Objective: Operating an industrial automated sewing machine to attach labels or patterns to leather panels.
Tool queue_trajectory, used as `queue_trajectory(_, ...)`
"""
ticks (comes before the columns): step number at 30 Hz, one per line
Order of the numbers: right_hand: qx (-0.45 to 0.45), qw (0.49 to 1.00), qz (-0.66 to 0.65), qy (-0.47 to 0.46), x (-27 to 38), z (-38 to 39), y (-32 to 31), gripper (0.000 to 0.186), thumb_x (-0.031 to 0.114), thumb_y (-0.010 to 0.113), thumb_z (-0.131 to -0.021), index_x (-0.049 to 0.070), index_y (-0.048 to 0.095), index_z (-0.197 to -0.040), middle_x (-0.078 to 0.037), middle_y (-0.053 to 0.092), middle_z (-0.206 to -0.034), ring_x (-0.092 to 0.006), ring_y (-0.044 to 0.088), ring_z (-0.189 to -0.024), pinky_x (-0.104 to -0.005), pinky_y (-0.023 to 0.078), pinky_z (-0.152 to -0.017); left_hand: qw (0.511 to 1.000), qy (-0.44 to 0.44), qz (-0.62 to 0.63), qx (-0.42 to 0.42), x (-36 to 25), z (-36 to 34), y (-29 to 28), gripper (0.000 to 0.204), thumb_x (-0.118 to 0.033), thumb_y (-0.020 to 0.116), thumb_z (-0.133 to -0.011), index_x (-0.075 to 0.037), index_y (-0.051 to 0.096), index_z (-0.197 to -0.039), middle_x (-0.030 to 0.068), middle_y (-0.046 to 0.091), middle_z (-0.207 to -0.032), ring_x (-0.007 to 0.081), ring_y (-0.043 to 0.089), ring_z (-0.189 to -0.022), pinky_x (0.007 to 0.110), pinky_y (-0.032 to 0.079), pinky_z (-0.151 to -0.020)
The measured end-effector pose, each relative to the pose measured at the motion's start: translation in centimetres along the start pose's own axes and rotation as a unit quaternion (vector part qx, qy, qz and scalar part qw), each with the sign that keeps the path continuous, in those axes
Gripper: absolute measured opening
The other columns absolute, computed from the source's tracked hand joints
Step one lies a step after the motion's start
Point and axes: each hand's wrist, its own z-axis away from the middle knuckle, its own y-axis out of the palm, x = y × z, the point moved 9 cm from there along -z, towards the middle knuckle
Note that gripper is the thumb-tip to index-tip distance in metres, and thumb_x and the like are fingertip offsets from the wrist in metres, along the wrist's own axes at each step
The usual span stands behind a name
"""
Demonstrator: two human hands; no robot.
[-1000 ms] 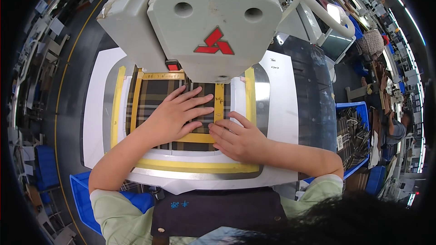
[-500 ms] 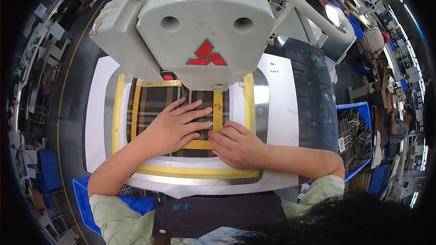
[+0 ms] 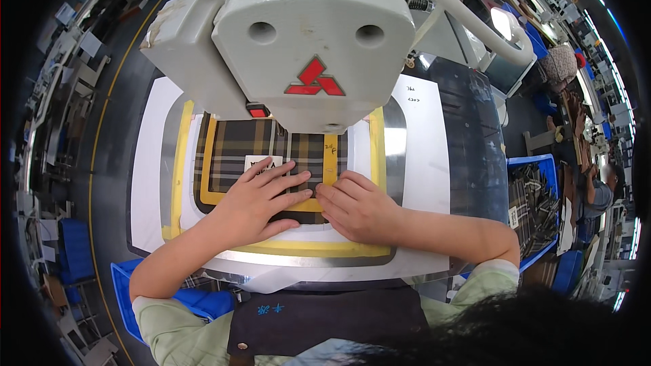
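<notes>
- Basically, plaid cloth [image 3: 234, 137] lies approx. mid white board [image 3: 428, 163], showing inside & just outside the bars of yellow frame [image 3: 330, 163]; far side runs up to machine head [image 3: 312, 34], which hides the rest.
- L hand [image 3: 256, 205]: flat, fingers spread over cloth, fingertips pointing to board's far edge, partly covering white label [image 3: 256, 162]; no grip visible.
- R hand [image 3: 356, 207]: fingers bent, tips at frame's near R corner; can't tell if it pinches or just presses.
- To hold it well, imo: even pressure w/ both hands, cloth flat w/o ripples, frame square to the board's near edge, fingertips well clear of head's underside.
- R hand prob. best for steering the corner, L for keeping cloth smooth.
- Count, hands/work: 2 hands, 1 frame, 1 cloth, 1 label on it.
- Count, surroundings: 1 head, 1 board, 3 visible yellow tape strips [image 3: 377, 163] (L, R & near sides), 2 blue bins: R bin [image 3: 532, 161] past board's R edge, L bin [image 3: 124, 301] off its near L corner.
- Plaid pieces [image 3: 532, 196] in R bin: several, too jumbled to count.
</notes>
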Motion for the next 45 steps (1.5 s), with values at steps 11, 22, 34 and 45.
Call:
queue_trajectory(11,-0.032,0.996,-0.040,0.072,-3.2,-0.4,-0.7,0.032,0.017,0.070,-0.076,0.003,0.062,-0.103,-0.007,0.059,-0.110,-0.0235,0.056,-0.096,-0.0403,0.044,-0.091,1.000,-0.011,0.000,-0.020,1.4,-1.1,-0.3,0.055,-0.043,0.068,-0.079,-0.012,0.057,-0.123,0.0065,0.048,-0.139,0.0291,0.040,-0.133,0.049,0.024,-0.114)
queue_trajectory(22,-0.068,0.992,-0.048,0.099,-5.8,-1.1,-0.5,0.019,0.008,0.067,-0.075,0.003,0.063,-0.093,-0.010,0.062,-0.099,-0.0297,0.059,-0.093,-0.0403,0.047,-0.087,0.998,-0.023,-0.009,-0.053,3.2,-2.0,-0.6,0.056,-0.048,0.064,-0.082,-0.010,0.060,-0.122,0.0078,0.054,-0.132,0.0282,0.048,-0.122,0.047,0.025,-0.113)
queue_trajectory(34,-0.070,0.990,-0.029,0.116,-7.8,-2.2,-1.5,0.014,0.007,0.065,-0.075,0.001,0.063,-0.088,-0.009,0.061,-0.091,-0.0270,0.058,-0.086,-0.0361,0.048,-0.083,0.996,-0.083,-0.007,-0.036,6.5,-2.5,-1.0,0.058,-0.049,0.063,-0.083,-0.006,0.061,-0.121,0.0160,0.060,-0.088,0.0309,0.057,-0.093,0.039,0.042,-0.086)
queue_trajectory(45,-0.070,0.988,-0.046,0.131,-7.3,-2.3,-1.4,0.015,0.008,0.064,-0.076,0.002,0.064,-0.089,-0.009,0.062,-0.094,-0.0266,0.058,-0.089,-0.0359,0.047,-0.084,0.995,-0.060,0.013,-0.079,5.3,-1.9,-2.1,0.055,-0.042,0.066,-0.081,-0.004,0.061,-0.120,0.0148,0.062,-0.102,0.0311,0.056,-0.100,0.040,0.039,-0.095)
